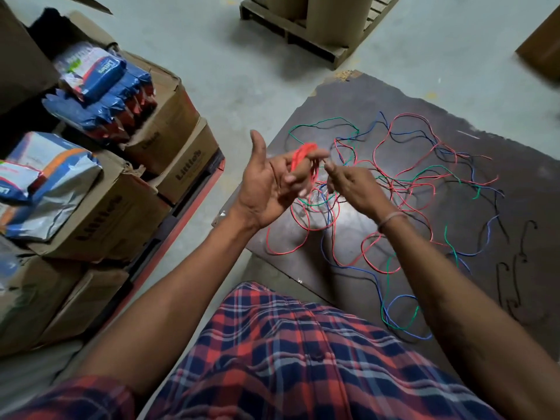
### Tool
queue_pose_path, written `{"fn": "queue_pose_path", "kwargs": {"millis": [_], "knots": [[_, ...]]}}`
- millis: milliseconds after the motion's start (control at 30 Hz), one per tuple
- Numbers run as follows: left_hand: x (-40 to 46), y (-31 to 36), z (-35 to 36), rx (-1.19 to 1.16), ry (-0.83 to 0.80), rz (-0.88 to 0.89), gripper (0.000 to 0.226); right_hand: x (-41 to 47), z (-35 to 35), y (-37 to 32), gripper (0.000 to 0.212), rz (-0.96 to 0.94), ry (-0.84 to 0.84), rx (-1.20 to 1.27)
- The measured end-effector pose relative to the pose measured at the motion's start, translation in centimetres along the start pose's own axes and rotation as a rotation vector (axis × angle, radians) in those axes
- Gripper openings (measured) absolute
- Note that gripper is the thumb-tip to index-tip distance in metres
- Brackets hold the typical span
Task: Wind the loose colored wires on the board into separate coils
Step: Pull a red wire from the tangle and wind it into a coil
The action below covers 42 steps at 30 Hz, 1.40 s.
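A dark brown board (394, 95) lies on the floor with a tangle of loose wires (403, 183) spread over it: red, green, blue and black strands crossing each other. My left hand (266, 183) is raised above the board's left edge, palm up, with a small coil of red wire (303, 154) wound around its fingers. My right hand (351, 186) is just to the right, pinching the red strand between thumb and fingertips close to the coil. The red wire runs down from my hands into the tangle. Loose black wire pieces (515, 262) lie at the board's right.
Stacked cardboard boxes (157, 128) with blue and white packets (103, 74) stand on an orange pallet truck to the left. A wooden pallet (303, 34) with brown rolls sits at the top. Another box corner (542, 50) shows at the top right. Grey concrete floor surrounds the board.
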State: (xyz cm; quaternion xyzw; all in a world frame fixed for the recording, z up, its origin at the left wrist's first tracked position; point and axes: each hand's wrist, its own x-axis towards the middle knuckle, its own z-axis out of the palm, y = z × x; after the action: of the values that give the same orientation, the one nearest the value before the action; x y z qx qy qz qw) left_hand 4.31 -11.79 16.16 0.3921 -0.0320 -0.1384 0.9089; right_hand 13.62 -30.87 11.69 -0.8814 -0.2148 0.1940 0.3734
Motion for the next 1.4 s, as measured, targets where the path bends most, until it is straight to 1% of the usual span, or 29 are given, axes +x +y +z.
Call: {"fn": "queue_pose_path", "kwargs": {"millis": [67, 133, 200, 233, 300, 333, 367, 400, 433, 467, 533, 567, 600, 667, 733, 767, 867, 933, 967, 1000, 1033, 1100, 1167, 1233, 1300, 1333, 1400], "knots": [[0.6, 0.6, -0.3, -0.086, 0.047, 0.084, 0.118, -0.8, 1.7, 0.2, 0.053, -0.022, -0.023, -0.104], [1.2, 0.6, -0.8, -0.11, 0.114, 0.127, 0.113, -1.4, 3.1, 0.6, 0.037, -0.084, -0.065, -0.202], [1.8, 0.0, -1.3, -0.115, 0.192, 0.132, 0.108, -1.7, 3.9, 1.1, 0.021, -0.139, -0.147, -0.278], [2.1, -0.4, -1.6, -0.123, 0.213, 0.125, 0.109, -2.0, 4.2, 1.0, 0.017, -0.166, -0.184, -0.3], [2.8, -1.2, -2.0, -0.12, 0.223, 0.116, 0.113, -2.5, 4.4, 0.5, 0.018, -0.23, -0.228, -0.323], [3.1, -1.5, -2.1, -0.052, 0.245, 0.105, 0.115, -2.8, 4.4, 0.3, 0.02, -0.255, -0.234, -0.332], [3.5, -2.0, -2.4, 0.095, 0.293, 0.085, 0.118, -3.0, 4.3, 0.1, 0.021, -0.274, -0.229, -0.347], [3.8, -2.5, -2.5, 0.3, 0.334, 0.047, 0.122, -3.0, 4.1, 0.0, 0.022, -0.281, -0.206, -0.362], [3.8, -3.0, -2.7, 0.555, 0.384, -0.005, 0.122, -2.8, 3.9, 0.1, 0.023, -0.274, -0.175, -0.379], [3.7, -3.6, -3.2, 0.841, 0.401, -0.062, 0.114, -2.6, 3.6, 0.2, 0.022, -0.252, -0.141, -0.404], [3.2, -4.5, -4.6, 1.425, 0.342, -0.174, 0.08, -2.0, 2.6, 0.7, 0.016, -0.199, -0.079, -0.497], [2.8, -4.9, -5.4, 1.615, 0.291, -0.199, 0.07, -1.6, 2.0, 1.1, 0.014, -0.184, -0.058, -0.548], [2.4, -5.0, -5.8, 1.711, 0.238, -0.219, 0.066, -1.3, 1.5, 1.7, 0.014, -0.18, -0.046, -0.582], [1.7, -4.6, -6.5, 1.807, 0.156, -0.247, 0.062, -0.8, 0.6, 3.0, 0.022, -0.208, -0.022, -0.579], [1.3, -4.1, -6.8, 1.842, 0.147, -0.225, 0.046, -0.3, 0.2, 4.4, 0.022, -0.248, 0.003, -0.47], [1.2, -3.9, -6.9, 1.847, 0.2, -0.203, 0.041, -0.2, 0.1, 4.9, 0.021, -0.252, 0.025, -0.397], [0.9, -3.2, -7.4, 1.923, 0.403, -0.139, 0.041, -0.2, 0.0, 5.5, 0.02, -0.185, 0.152, -0.167], [0.6, -2.9, -7.7, 1.939, 0.496, -0.166, 0.043, -0.3, -0.3, 5.4, 0.018, -0.118, 0.24, -0.068], [0.6, -2.8, -7.8, 1.927, 0.53, -0.198, 0.042, -0.2, -0.5, 5.4, 0.017, -0.11, 0.244, -0.05], [0.5, -2.8, -7.8, 1.915, 0.564, -0.225, 0.041, 0.0, -0.8, 5.3, 0.018, -0.134, 0.206, -0.053], [0.4, -2.7, -7.9, 1.9, 0.604, -0.249, 0.04, 0.1, -1.1, 5.0, 0.019, -0.183, 0.129, -0.064], [0.3, -2.6, -8.1, 1.868, 0.679, -0.269, 0.04, 0.4, -1.2, 4.9, 0.021, -0.282, -0.067, -0.11], [0.1, -2.3, -8.4, 1.854, 0.744, -0.272, 0.041, 0.7, -1.2, 5.4, 0.025, -0.334, -0.177, -0.297], [0.0, -2.0, -8.6, 1.837, 0.777, -0.287, 0.041, 0.8, -1.1, 6.2, 0.037, -0.37, -0.174, -0.505], [0.3, -1.8, -8.6, 1.825, 0.774, -0.29, 0.042, 0.7, -0.8, 6.6, 0.044, -0.38, -0.108, -0.617], [0.4, -1.7, -8.4, 1.818, 0.774, -0.281, 0.043, 0.5, -0.8, 6.5, 0.043, -0.376, -0.064, -0.638], [0.8, -1.6, -8.2, 1.792, 0.791, -0.254, 0.042, 0.2, -0.7, 6.2, 0.033, -0.336, 0.026, -0.612]]}}
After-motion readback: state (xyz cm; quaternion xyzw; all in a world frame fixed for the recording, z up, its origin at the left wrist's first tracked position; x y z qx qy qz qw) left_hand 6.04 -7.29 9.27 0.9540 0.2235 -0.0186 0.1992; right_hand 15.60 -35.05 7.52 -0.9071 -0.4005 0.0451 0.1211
